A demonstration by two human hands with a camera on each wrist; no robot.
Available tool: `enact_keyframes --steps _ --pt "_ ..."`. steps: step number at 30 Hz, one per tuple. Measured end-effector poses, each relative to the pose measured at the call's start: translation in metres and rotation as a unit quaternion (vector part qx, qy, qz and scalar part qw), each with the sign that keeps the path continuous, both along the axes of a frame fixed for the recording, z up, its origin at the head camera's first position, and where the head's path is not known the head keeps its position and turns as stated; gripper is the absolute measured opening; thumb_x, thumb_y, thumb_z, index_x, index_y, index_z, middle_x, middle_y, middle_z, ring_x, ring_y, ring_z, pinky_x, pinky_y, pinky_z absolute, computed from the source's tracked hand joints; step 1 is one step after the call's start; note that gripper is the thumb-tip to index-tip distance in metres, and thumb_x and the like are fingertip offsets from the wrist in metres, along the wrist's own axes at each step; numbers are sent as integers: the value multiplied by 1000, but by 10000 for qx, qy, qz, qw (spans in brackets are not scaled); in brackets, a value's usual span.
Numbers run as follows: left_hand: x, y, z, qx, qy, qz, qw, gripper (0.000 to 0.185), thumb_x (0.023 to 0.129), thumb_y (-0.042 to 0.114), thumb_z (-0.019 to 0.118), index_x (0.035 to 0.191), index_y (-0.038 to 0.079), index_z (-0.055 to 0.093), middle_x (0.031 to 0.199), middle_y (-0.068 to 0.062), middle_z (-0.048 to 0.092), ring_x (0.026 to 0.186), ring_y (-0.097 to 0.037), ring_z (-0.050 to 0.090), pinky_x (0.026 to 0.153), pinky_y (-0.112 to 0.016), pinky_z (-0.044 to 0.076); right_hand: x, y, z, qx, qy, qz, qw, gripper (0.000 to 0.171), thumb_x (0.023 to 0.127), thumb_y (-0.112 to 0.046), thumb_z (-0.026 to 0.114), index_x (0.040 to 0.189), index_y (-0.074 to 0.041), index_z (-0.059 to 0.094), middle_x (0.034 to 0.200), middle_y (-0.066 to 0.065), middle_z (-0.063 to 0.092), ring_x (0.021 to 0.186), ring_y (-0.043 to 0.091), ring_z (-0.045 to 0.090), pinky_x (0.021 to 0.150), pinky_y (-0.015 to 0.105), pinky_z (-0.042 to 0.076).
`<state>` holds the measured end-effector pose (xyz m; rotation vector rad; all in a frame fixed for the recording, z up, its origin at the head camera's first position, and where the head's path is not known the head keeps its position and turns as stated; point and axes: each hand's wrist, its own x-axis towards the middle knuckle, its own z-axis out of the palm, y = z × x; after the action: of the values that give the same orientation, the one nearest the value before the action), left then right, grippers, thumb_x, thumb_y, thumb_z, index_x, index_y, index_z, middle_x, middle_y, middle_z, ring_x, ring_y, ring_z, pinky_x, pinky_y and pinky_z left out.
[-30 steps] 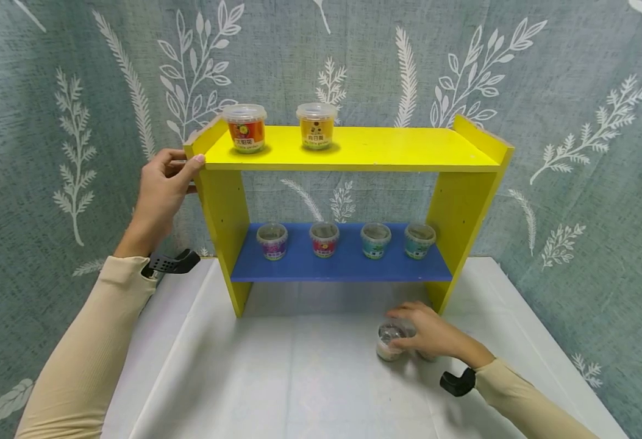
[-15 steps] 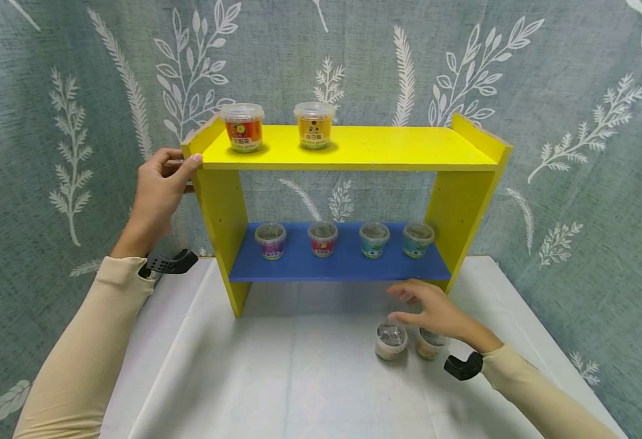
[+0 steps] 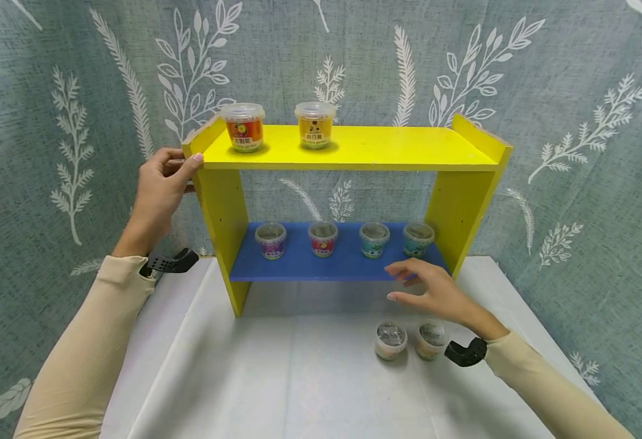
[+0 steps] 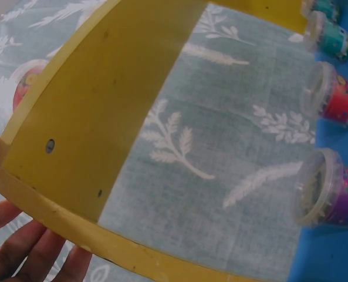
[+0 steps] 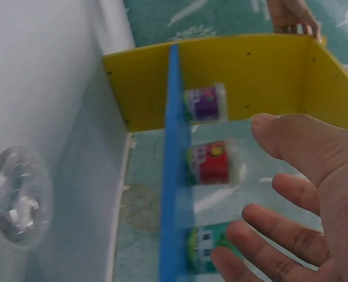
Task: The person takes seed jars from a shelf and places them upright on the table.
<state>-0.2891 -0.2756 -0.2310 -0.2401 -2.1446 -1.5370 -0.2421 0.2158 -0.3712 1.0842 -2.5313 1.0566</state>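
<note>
I log my right hand [image 3: 436, 294], fingers loosely spread and holding nothing, before the blue lower shelf board [image 3: 342, 267]. Just beneath it, two small round clear-lidded plastic tubs [image 3: 391, 340] stand side by side on the white table [image 3: 299, 378]. My left hand [image 3: 158, 192] grips the smooth yellow shelf's top corner [image 3: 197, 152].
</note>
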Motion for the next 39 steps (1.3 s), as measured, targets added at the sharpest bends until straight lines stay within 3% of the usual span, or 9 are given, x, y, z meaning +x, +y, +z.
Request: enact_keyframes --steps 21,34,39 --pt "2 -2 1 14 1 -2 10000 45 101 45 64 134 15 56 119 1 61 106 -15 60 86 -26 52 -4 -26 63 -419 472 172 9979 47 89 -12 83 132 -15 65 125 -1 67 103 13 67 88 39 59" --pt "1 0 1 -2 -57 -5 10000 46 100 46 65 134 15 56 120 1 61 107 -17 60 87 -27 52 -7 -41 99 -884 864 548 9908 46 89 2 78 132 -8 65 125 5 67 104 21 67 86 38 59" --pt "2 0 2 46 -30 -85 9999 45 101 44 65 133 15 57 120 0 61 107 -17 60 86 -27 52 -9 -47 112 -931 880 533 9903 45 90 1 78 132 -7 64 124 4 67 104 22 67 88 32 58"
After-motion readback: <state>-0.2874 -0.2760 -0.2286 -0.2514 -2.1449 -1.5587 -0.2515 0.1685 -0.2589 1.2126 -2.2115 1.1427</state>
